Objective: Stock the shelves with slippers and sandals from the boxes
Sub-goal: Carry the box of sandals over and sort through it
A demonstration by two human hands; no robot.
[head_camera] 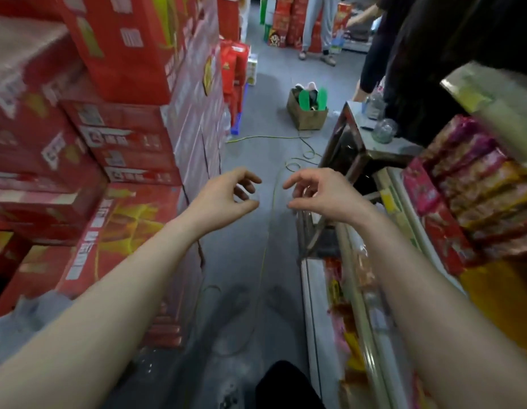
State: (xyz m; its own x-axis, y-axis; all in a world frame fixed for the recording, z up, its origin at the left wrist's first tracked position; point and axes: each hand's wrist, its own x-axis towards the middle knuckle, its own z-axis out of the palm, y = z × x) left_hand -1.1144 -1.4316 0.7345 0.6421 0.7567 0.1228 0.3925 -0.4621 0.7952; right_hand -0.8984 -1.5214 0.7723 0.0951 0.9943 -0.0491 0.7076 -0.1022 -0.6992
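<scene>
A brown cardboard box point(307, 113) stands on the grey floor far ahead in the aisle. Green and dark slippers point(309, 97) stick up out of it. My left hand point(226, 193) and my right hand point(321, 193) are stretched out side by side over the floor, well short of the box. Both hold nothing, with the fingers loosely curled and apart.
Stacked red cartons point(114, 143) wall the left side. On the right run a glass-topped freezer point(353, 305), shelves of snack packs point(468, 196) and a metal stand point(371, 137). A thin yellow-green cord point(268, 231) lies along the floor. One person point(318, 28) stands far ahead, another in dark clothes point(404, 54) at right.
</scene>
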